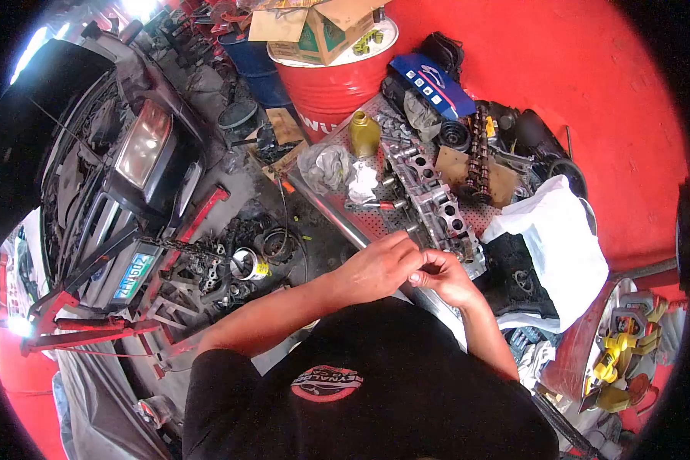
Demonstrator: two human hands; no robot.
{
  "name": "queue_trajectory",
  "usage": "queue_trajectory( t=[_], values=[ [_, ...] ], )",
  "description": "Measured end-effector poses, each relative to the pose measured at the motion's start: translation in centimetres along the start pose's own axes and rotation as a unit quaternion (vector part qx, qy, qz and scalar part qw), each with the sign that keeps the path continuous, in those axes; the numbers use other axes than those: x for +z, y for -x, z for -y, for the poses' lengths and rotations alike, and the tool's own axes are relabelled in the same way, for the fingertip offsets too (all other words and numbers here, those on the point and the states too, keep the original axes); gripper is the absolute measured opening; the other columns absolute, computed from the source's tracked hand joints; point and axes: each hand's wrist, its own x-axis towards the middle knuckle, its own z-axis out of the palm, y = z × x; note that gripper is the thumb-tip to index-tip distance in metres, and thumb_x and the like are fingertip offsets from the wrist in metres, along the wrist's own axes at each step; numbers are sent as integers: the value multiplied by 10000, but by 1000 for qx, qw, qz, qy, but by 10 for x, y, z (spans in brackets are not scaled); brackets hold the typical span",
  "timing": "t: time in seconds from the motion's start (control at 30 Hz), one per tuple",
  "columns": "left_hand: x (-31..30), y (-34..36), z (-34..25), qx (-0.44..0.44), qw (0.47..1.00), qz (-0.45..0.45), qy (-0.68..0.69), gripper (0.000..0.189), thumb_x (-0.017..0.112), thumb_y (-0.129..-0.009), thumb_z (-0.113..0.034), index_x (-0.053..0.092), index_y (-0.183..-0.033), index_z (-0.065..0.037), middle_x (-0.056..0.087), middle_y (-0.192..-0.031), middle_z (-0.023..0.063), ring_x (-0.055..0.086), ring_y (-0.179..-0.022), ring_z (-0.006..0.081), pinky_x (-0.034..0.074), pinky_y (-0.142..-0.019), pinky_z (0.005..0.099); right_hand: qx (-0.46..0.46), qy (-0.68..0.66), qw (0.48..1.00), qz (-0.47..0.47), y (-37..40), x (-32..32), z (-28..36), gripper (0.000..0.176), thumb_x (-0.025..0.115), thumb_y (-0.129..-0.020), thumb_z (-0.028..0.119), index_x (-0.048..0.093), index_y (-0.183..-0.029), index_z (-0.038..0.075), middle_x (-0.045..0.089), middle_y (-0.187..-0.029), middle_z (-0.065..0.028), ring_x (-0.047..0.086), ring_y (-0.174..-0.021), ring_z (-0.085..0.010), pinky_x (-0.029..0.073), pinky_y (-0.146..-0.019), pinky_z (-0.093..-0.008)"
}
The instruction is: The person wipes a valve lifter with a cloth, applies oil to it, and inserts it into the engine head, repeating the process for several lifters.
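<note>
In the head view, my left hand (379, 268) and my right hand (446, 277) meet in front of my chest, over the near edge of the metal workbench (323, 201). Both have curled fingers, with fingertips and thumbs pressed close together. Anything pinched between them is hidden or too small to name. Just beyond my hands, an engine cylinder head (429, 195) lies on the bench, touched by neither hand. A tool with a red handle (386, 205) rests left of it.
A camshaft (479, 153), an olive bottle (365, 136) and a white bag (567, 245) with a black part (517, 272) are on the bench. Left stand a car with a headlight (143, 146) and a red hoist (92, 337). A red drum (333, 88) stands behind.
</note>
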Motion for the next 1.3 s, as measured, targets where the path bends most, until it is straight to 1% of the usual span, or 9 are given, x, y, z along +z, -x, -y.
queue_trajectory(
  t=[0.23, 0.33, 0.5, 0.77, 0.97, 1.03, 1.1, 1.17, 1.3],
  values=[
    [10, -2, 3, 4, 997, -36, -63, 182, 604, -763, -95, 507, -900, -27, 532, -882, 109, 536, -871, 273, 474, -773, 389, -35, -83, 995, -41, -6, -6, -10, 94, 702, -877, 64, 637, -927, 18, 652, -834, -23, 603, -757, -102, 491, -698, -247],
    [8, -9, 4, 10, 999, -47, -26, 211, 650, -739, 8, 476, -857, -12, 556, -870, 140, 558, -824, 310, 488, -720, 391, -47, -100, 992, -66, -6, -5, -11, 91, 698, -876, 58, 636, -924, 12, 656, -833, -31, 607, -750, -111, 493, -692, -253],
    [9, -10, 9, 3, 998, -57, -13, 228, 639, -729, 29, 453, -851, -22, 552, -859, 133, 549, -803, 312, 483, -707, 402, -65, -93, 989, -94, -10, -10, -10, 80, 683, -888, 64, 632, -913, 8, 659, -835, -47, 607, -745, -116, 490, -695, -257],
    [17, -9, 12, -15, 997, -73, -35, 203, 632, -712, 34, 467, -816, -23, 544, -832, 121, 541, -793, 308, 479, -702, 405, -45, -268, 943, -193, -17, -8, -6, 96, 681, -896, 96, 607, -884, 35, 657, -880, -59, 609, -732, -145, 490, -686, -265],
    [21, -6, 8, -23, 995, -85, -44, 188, 620, -705, 39, 480, -811, -28, 548, -823, 119, 540, -795, 315, 474, -710, 416, -42, -335, 912, -232, -30, 1, -2, 169, 637, -938, 212, 602, -936, 47, 653, -874, -58, 598, -703, -143, 499, -675, -261],
    [25, 2, 9, -43, 995, -81, -46, 191, 628, -728, 12, 497, -862, -27, 557, -843, 124, 545, -816, 327, 476, -721, 432, -71, -416, 872, -249, -37, -26, -7, 234, 638, -933, 295, 591, -963, 68, 635, -866, -52, 596, -754, -137, 497, -709, -283],
    [27, 7, 5, -90, 991, -93, -29, 202, 634, -744, -9, 512, -905, -24, 558, -863, 131, 548, -831, 333, 478, -728, 438, -70, -401, 875, -262, -38, -46, -11, 207, 644, -930, 296, 586, -960, 100, 636, -895, -51, 596, -775, -145, 497, -731, -293],
    [13, -5, 1, -80, 985, -99, -118, 437, 683, -776, -84, 538, -1177, 11, 579, -1058, 180, 553, -949, 352, 476, -843, 432, -54, -383, 886, -255, -34, -35, 3, 196, 646, -932, 294, 582, -996, 119, 634, -899, -46, 623, -809, -175, 498, -720, -300],
    [6, -24, 2, -132, 977, -135, -98, 625, 740, -751, -156, 504, -1314, -16, 541, -1168, 173, 521, -1027, 349, 445, -915, 445, -67, -393, 896, -195, -37, -19, 7, 206, 632, -940, 291, 607, -1012, 100, 659, -887, -60, 656, -802, -187, 508, -696, -311]
  ],
)
